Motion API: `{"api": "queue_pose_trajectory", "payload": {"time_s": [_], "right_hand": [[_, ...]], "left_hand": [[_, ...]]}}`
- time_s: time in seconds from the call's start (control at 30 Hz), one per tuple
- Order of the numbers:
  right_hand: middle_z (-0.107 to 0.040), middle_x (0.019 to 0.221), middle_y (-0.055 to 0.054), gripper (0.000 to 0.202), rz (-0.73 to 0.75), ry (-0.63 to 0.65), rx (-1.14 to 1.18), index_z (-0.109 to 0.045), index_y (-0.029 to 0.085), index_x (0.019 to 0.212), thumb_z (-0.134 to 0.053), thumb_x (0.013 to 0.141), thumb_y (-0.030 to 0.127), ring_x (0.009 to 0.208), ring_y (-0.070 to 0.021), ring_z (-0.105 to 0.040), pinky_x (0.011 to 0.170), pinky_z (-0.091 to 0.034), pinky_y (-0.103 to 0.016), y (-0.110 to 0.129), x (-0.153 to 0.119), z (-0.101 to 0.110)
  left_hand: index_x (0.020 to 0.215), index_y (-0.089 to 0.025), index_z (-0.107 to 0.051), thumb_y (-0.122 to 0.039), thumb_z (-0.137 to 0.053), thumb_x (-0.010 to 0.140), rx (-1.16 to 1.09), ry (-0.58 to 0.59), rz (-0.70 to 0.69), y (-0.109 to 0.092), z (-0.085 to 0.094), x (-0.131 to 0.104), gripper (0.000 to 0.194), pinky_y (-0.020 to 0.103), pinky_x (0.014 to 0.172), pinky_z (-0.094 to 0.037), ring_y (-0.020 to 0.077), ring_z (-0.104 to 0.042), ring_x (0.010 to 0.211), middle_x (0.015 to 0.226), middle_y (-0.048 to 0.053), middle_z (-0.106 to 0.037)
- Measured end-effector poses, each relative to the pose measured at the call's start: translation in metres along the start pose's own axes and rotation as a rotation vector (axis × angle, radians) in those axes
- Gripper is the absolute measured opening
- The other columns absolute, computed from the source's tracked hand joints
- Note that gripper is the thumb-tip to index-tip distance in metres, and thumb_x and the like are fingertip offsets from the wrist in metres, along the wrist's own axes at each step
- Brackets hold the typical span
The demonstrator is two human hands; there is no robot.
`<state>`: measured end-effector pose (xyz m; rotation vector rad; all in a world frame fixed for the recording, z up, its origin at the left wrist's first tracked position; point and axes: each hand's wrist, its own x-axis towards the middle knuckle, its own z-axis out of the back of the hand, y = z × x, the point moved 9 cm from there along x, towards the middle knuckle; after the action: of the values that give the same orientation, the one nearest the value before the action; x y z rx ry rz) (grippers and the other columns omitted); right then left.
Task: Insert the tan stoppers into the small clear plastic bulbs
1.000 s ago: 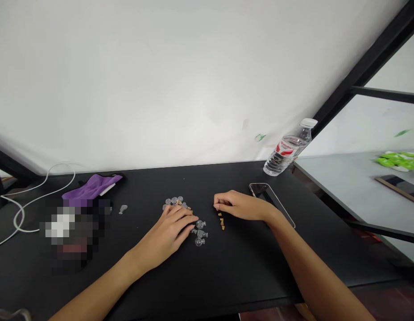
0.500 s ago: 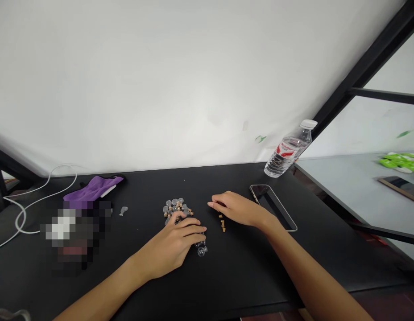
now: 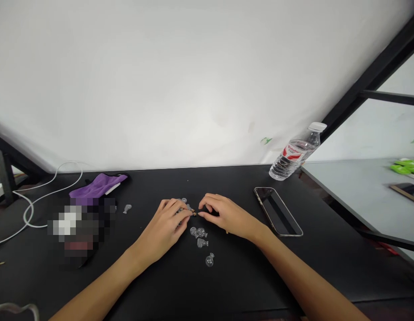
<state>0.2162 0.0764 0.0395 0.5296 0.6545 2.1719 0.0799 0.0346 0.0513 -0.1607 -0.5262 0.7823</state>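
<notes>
Left hand (image 3: pixel 170 220) pinches a vial (image 3: pixel 194 214) crosswise, cork rightward. Right hand's (image 3: pixel 229 215) fingers stand parted. Bottle (image 3: pixel 292 152) holds clear liquid.

On the label (image 3: pixel 293 152) of the water bottle (image 3: pixel 298 150) you can see red letters, but they are too small for you to read with certainty.

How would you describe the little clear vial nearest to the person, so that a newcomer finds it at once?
On the black table, find the left hand and right hand. Nearer the person, three little vials cluster together. The wanted vial lies alone, closer to the table's near edge, its round body toward that edge and neck pointing away.
</notes>
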Motion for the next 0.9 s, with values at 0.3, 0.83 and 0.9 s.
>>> {"api": "queue_pose_trajectory", "payload": {"time_s": [0.3, 0.83, 0.9], "right_hand": [[-0.062, 0.097, -0.002, 0.004, 0.069, 0.029, -0.047, -0.063, 0.021, 0.096, -0.062, 0.1, 0.02, 0.086, -0.0174, -0.058, 0.082, -0.045, -0.03, 0.011, 0.005, -0.016], [-0.071, 0.089, -0.003, 0.021, -0.035, -0.07, 0.516, -0.071, 0.018, 0.092, -0.065, 0.097, 0.038, 0.081, -0.0174, -0.062, 0.077, -0.05, -0.029, 0.003, 0.004, -0.004], [-0.071, 0.089, -0.004, 0.02, -0.025, -0.082, 0.509, -0.071, 0.019, 0.092, -0.065, 0.096, 0.037, 0.084, -0.0183, -0.064, 0.079, -0.051, -0.03, 0.004, 0.004, 0.002]], "left_hand": [[0.122, -0.023, -0.064, -0.014, -0.05, 0.105, -0.044, -0.028, -0.011, -0.011, -0.004, -0.001, 0.024, 0.041, 0.096, -0.042, 0.0207, -0.06, 0.104, 0.109, 0.005, -0.066], [0.117, -0.024, -0.067, -0.022, -0.057, 0.104, -0.111, -0.165, 0.051, 0.0, 0.0, -0.004, 0.016, 0.039, 0.089, -0.043, 0.0205, -0.065, 0.098, 0.099, 0.003, -0.072], [0.116, -0.024, -0.067, -0.022, -0.055, 0.105, -0.127, -0.186, 0.069, 0.002, 0.002, -0.005, 0.016, 0.04, 0.089, -0.043, 0.0204, -0.065, 0.096, 0.099, 0.004, -0.072]]}}
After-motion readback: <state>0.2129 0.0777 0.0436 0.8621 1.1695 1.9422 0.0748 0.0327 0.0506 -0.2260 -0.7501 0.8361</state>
